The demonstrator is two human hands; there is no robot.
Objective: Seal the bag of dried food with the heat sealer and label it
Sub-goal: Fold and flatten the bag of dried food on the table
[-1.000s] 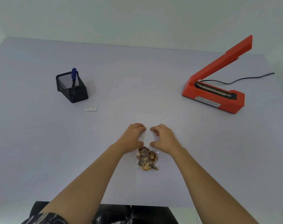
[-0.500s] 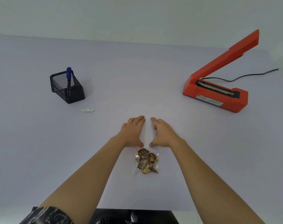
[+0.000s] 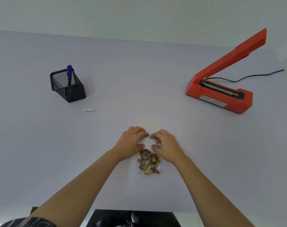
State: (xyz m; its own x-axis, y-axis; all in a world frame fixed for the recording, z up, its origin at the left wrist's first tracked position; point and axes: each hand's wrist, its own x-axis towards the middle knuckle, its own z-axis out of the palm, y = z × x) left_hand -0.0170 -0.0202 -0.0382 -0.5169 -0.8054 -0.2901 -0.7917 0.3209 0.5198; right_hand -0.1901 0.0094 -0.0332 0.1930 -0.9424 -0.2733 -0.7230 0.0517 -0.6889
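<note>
Bag of dried food (image 3: 148,162) is lying flat on the table (image 3: 41,161), lower middle of the frame, and I'm guessing it's not sealed yet. Left hand (image 3: 133,141) and right hand (image 3: 165,145) are sitting side by side on its clear top, fingers curling down onto the plastic. Can't tell if they're pinching it or just pressing. Looks like the flatten-the-mouth step to me. Next it's needing a proper grab and a carry over to the heat sealer (image 3: 221,94) at the right, whose arm is standing raised. Label (image 3: 88,109) and pen (image 3: 69,72) are waiting upper left.
</note>
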